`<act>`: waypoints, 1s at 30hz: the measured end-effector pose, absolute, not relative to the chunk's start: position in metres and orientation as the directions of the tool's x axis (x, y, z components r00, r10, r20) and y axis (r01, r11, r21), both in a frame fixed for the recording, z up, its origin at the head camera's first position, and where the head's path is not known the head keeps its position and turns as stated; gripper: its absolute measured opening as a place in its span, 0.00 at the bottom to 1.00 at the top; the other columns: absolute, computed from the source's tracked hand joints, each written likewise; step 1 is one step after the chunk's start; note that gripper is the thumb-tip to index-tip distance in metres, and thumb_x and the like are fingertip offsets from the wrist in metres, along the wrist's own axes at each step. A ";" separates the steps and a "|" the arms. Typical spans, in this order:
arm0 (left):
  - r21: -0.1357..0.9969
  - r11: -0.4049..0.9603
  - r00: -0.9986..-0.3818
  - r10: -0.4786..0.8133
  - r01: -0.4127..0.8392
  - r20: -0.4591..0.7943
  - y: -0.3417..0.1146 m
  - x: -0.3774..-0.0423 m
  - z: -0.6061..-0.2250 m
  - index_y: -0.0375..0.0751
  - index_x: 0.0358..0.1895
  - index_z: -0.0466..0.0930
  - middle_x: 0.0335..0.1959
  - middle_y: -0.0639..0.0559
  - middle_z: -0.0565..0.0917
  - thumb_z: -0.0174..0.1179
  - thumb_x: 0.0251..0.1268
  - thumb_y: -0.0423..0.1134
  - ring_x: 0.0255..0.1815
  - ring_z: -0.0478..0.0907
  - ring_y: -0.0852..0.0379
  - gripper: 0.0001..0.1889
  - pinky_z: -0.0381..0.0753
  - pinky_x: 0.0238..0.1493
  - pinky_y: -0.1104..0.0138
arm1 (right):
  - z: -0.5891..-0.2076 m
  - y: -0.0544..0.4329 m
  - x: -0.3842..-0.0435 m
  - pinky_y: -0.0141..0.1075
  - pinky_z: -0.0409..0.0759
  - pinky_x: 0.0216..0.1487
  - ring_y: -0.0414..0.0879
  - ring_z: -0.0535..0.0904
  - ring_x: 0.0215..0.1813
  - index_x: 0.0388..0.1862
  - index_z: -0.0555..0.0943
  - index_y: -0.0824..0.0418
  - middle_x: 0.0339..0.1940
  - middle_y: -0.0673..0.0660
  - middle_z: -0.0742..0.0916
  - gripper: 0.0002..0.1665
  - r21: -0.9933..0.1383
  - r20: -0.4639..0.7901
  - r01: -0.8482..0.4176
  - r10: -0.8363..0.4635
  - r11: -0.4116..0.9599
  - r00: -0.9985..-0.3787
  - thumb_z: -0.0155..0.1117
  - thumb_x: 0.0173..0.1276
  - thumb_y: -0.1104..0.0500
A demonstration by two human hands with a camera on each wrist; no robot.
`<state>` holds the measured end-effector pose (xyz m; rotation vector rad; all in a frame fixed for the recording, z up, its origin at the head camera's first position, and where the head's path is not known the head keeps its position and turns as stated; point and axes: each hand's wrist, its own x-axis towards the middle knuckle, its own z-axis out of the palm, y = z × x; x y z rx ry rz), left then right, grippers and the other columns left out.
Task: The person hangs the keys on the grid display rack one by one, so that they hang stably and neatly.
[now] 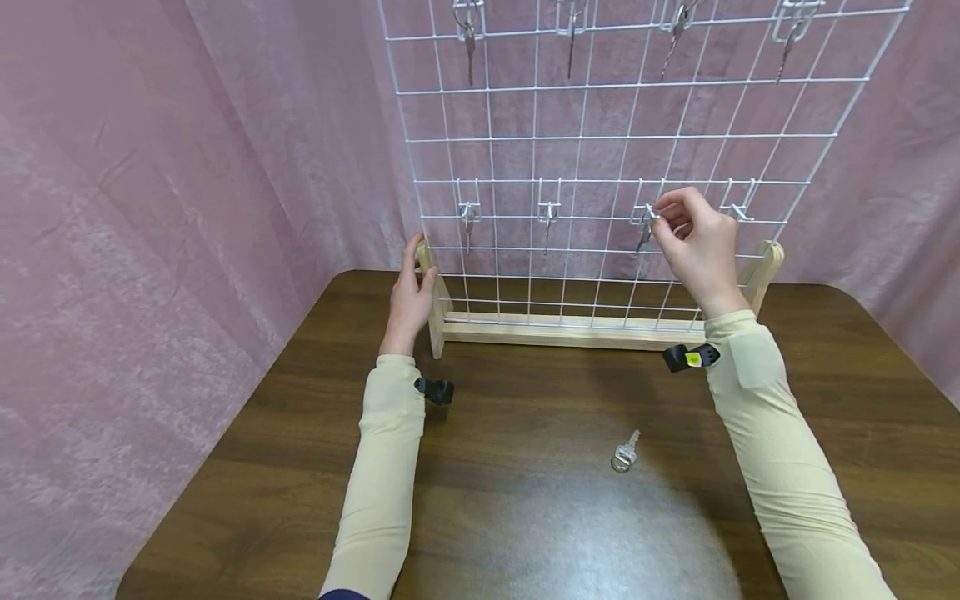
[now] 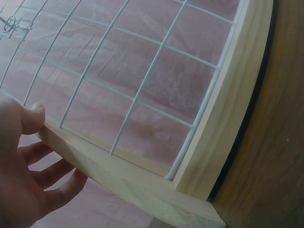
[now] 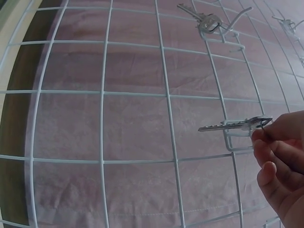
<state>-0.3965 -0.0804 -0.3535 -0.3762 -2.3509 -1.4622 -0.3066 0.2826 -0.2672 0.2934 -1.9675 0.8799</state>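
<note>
My right hand (image 1: 703,243) is at the third hook (image 1: 645,212) of the lower row on a white wire grid rack (image 1: 513,182). In the right wrist view, its thumb and fingertips pinch the ring of a silver key (image 3: 232,126). That key points sideways in front of the hook there; whether the ring is over the hook is hidden by the fingers. My left hand (image 1: 409,298) grips the left wooden upright (image 2: 95,156) of the rack's stand, thumb on one side and fingers on the other. Another key (image 1: 626,452) with a ring lies on the brown table (image 1: 525,417).
Keys hang from several upper hooks, including a key (image 1: 469,46) at top left. Two lower hooks carry a left key (image 1: 468,223) and a second key (image 1: 548,223). The rightmost lower hook (image 1: 738,212) shows no key. A pink curtain (image 1: 225,167) hangs behind.
</note>
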 end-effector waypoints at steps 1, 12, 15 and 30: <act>0.810 0.432 -0.906 0.043 0.398 0.422 -0.080 -0.396 -0.353 0.73 0.74 0.48 0.65 0.38 0.72 0.47 0.77 0.43 0.53 0.77 0.41 0.30 0.81 0.46 0.47 | -0.267 0.283 -0.307 0.15 0.68 0.31 0.18 0.68 0.27 0.40 0.80 0.72 0.29 0.67 0.87 0.07 -0.466 0.830 -0.526 0.144 0.712 -0.540 0.60 0.63 0.72; 0.811 0.432 -0.908 0.047 0.394 0.416 -0.079 -0.396 -0.353 0.78 0.73 0.48 0.67 0.38 0.70 0.47 0.76 0.42 0.54 0.77 0.41 0.31 0.81 0.46 0.48 | -0.268 0.285 -0.310 0.13 0.66 0.32 0.17 0.67 0.28 0.43 0.79 0.71 0.32 0.66 0.87 0.09 -0.473 0.801 -0.488 0.127 0.734 -0.585 0.60 0.66 0.69; 0.814 0.430 -0.910 0.048 0.392 0.413 -0.079 -0.395 -0.353 0.78 0.73 0.48 0.68 0.38 0.69 0.47 0.76 0.42 0.54 0.77 0.41 0.31 0.81 0.46 0.48 | -0.270 0.287 -0.310 0.13 0.66 0.33 0.17 0.67 0.29 0.46 0.79 0.70 0.33 0.67 0.87 0.10 -0.465 0.798 -0.482 0.115 0.743 -0.592 0.59 0.67 0.68; 0.804 0.446 -0.905 0.033 0.393 0.424 -0.080 -0.396 -0.353 0.75 0.74 0.48 0.64 0.38 0.72 0.46 0.77 0.42 0.54 0.77 0.42 0.30 0.81 0.46 0.50 | -0.285 0.291 -0.274 0.17 0.64 0.32 0.18 0.68 0.33 0.45 0.81 0.68 0.31 0.64 0.86 0.11 -0.393 0.852 -0.515 0.093 0.762 -0.515 0.55 0.66 0.70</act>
